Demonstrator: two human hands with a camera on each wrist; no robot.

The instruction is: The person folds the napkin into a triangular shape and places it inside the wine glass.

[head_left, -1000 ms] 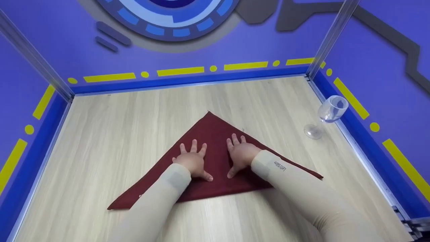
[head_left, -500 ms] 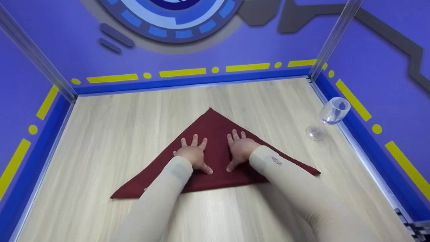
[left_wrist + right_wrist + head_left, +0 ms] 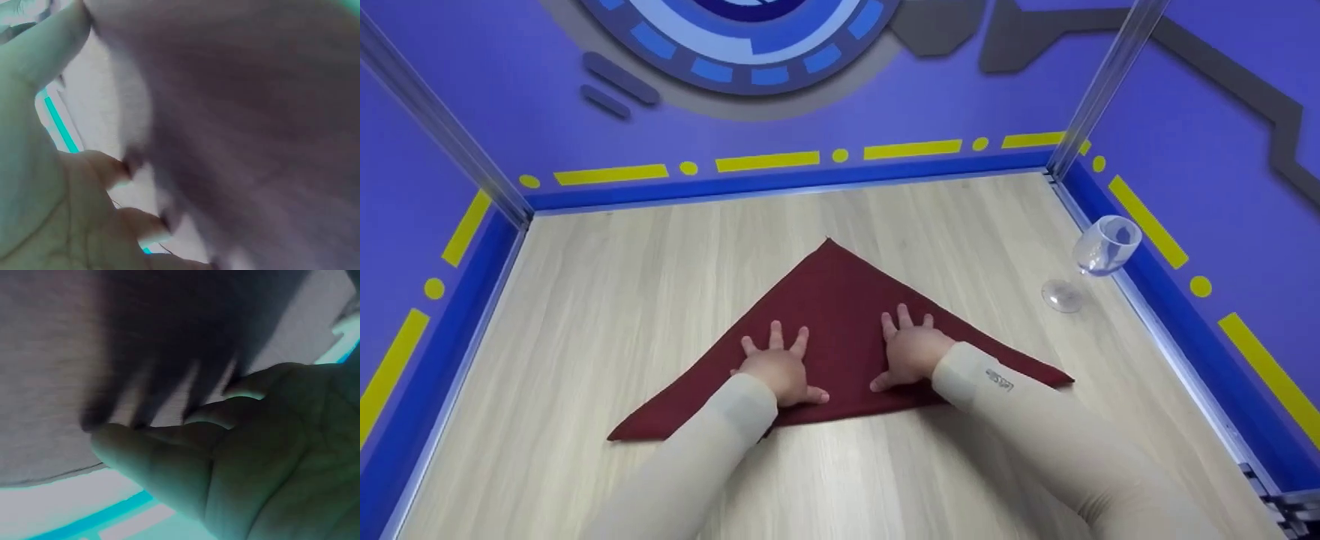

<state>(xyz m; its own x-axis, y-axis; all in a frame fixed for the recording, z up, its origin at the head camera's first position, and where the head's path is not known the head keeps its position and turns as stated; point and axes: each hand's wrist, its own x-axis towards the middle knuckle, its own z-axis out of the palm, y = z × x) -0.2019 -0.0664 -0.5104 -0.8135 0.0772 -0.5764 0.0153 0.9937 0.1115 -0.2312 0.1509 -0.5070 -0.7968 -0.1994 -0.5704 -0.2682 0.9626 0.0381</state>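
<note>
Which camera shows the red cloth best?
The head view: all three corners of the red cloth show, though left hand and right hand cover parts. Left wrist view: a blurred part; right wrist view: a shadowed part, one edge.

Was a table (image 3: 585, 300) in pale wood grain, streaked from near to far and bordered by a metal strip (image 3: 795, 191) along the left, far and right sides. Bore, near the middle, a dark red cloth (image 3: 844, 300) spread in a triangle, with one corner to the far side and the long edge toward the near side. Carried also a clear stemmed glass (image 3: 1101, 255), standing upright near the right border, well apart from the cloth. Showed a soft shadow (image 3: 997, 457) at near right, beside the long edge.
</note>
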